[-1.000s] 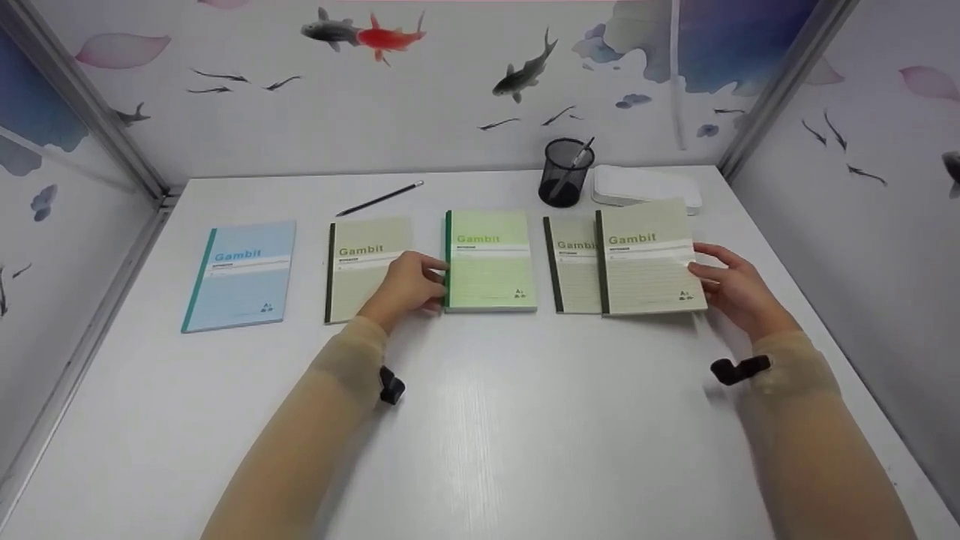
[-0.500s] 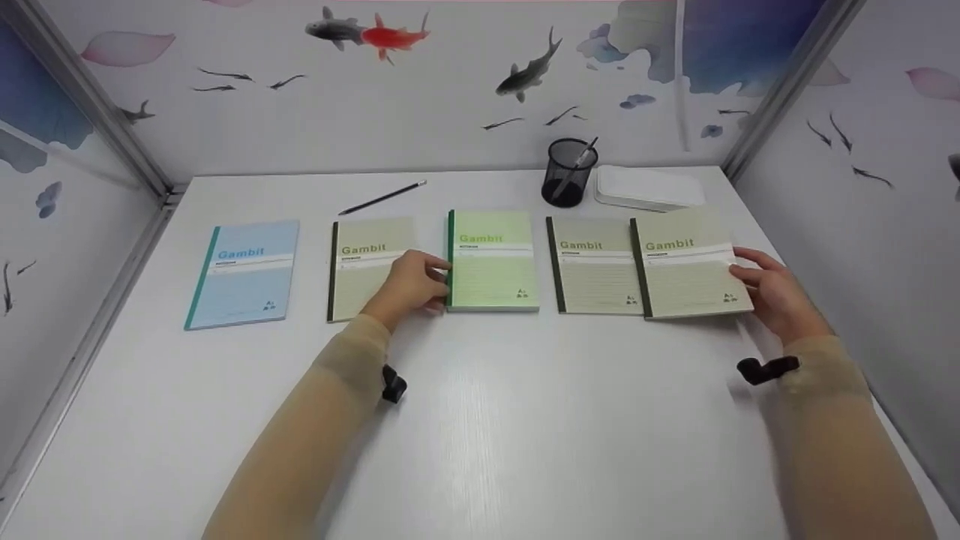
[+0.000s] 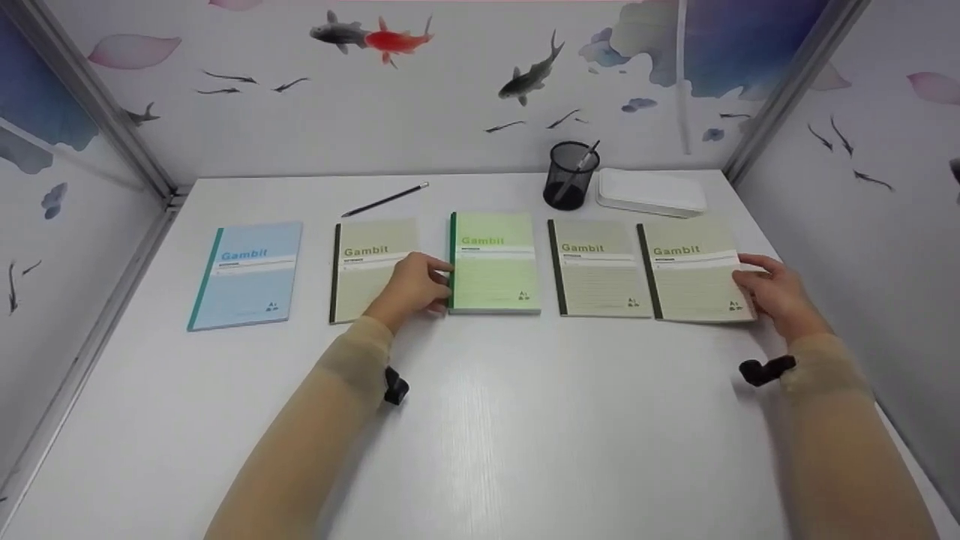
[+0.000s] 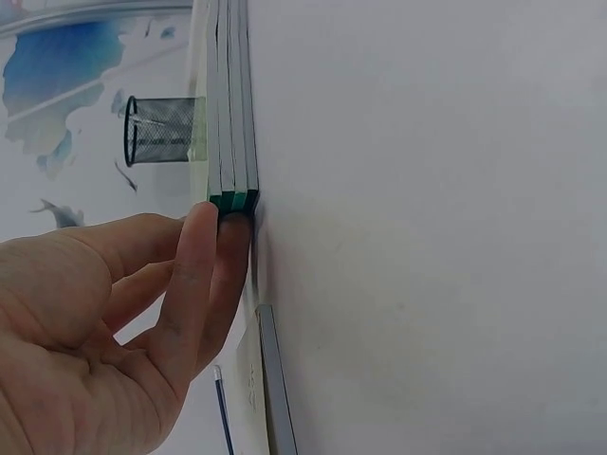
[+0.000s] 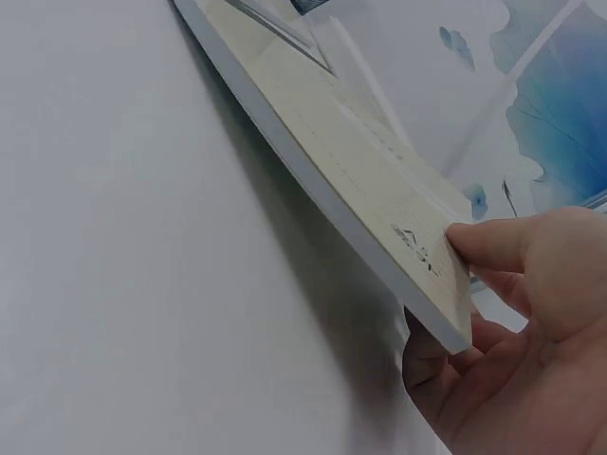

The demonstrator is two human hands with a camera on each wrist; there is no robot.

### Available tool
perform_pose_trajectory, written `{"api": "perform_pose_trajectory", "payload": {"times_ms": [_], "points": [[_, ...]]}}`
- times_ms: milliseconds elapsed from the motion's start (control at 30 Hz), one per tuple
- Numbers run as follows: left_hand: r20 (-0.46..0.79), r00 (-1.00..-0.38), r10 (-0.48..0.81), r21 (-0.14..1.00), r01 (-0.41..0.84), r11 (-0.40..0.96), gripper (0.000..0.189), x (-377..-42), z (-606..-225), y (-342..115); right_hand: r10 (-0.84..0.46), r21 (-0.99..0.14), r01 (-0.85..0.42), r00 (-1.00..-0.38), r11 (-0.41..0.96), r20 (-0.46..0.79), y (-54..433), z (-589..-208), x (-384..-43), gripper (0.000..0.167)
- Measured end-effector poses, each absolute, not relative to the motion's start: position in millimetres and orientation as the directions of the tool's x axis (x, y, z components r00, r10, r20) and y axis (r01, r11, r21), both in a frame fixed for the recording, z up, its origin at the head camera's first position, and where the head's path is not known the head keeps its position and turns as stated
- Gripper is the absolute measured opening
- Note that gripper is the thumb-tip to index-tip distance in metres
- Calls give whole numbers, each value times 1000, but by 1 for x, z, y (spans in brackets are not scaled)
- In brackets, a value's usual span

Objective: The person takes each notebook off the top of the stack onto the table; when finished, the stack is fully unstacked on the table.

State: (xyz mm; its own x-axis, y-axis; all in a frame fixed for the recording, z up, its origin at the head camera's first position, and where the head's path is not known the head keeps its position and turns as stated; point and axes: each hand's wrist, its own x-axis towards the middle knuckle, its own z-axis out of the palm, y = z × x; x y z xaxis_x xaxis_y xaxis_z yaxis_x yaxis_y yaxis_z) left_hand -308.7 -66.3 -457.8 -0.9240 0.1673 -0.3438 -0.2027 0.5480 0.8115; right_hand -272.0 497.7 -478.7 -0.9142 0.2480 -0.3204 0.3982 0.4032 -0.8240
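In the head view my right hand (image 3: 784, 292) pinches the right edge of a beige notebook (image 3: 697, 285) at the far right of a row. The right wrist view shows the thumb on its cover (image 5: 379, 190) and fingers underneath, with that edge raised above the table. A matching beige notebook (image 3: 600, 281) lies flat just left of it. My left hand (image 3: 412, 285) reaches over another beige notebook (image 3: 360, 292), fingertips at the dark green spine of a light green notebook (image 3: 495, 262). In the left wrist view this is a stack (image 4: 232, 104) of several notebooks, with the fingers against its spines.
A blue notebook (image 3: 247, 277) lies at the left end of the white table (image 3: 480, 420). Behind the row are a pencil (image 3: 386, 199), a black mesh pen cup (image 3: 570, 176) holding a pen, and a white case (image 3: 652, 191). Printed panels enclose the back and sides.
My right hand has carried the beige notebook rightward off the one it overlapped and lowered it beside that one. The left hand has stayed at the green notebook's spine.
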Motion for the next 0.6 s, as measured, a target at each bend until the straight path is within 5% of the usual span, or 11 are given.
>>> {"api": "perform_pose_trajectory", "payload": {"times_ms": [267,600], "points": [[-357,-919,164,813,-220,539,48,-309,-457,-66,273,-734,339,-938,588,-215,498,-487,-277,64],[-355,-922,153,807,-220,548,48,-309,-458,-65,314,-718,352,-930,600,-192,493,-489,-272,64]]}}
